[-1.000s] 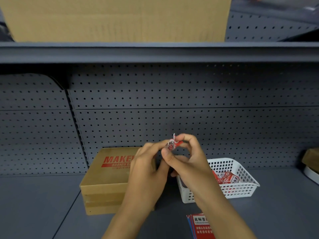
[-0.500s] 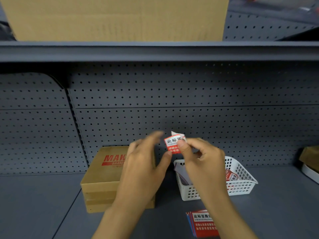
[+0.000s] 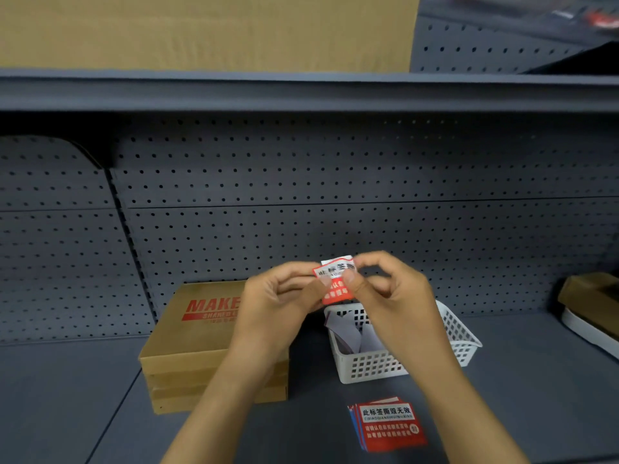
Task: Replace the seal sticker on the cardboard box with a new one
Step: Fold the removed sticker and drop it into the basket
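Head view, 1 sticker (image 3: 335, 279): pinched between left hand (image 3: 281, 306) and right hand (image 3: 392, 296), above the basket (image 3: 462, 336), right of the box (image 3: 197, 333); we judge peeling slowly from 1 corner avoids tearing

bare left hand (image 3: 278, 306), right hand (image 3: 392, 296), seemingly sleeveless forearms

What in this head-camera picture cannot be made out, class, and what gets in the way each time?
- Cardboard box, head view: the left hand covers the end of its red print and any seal on it.
- Sticker: motion blur and fingertips of the right hand hide part of its text.
- White basket: the right hand and forearm cover most of its contents.
- Sticker stack: small print illegible.
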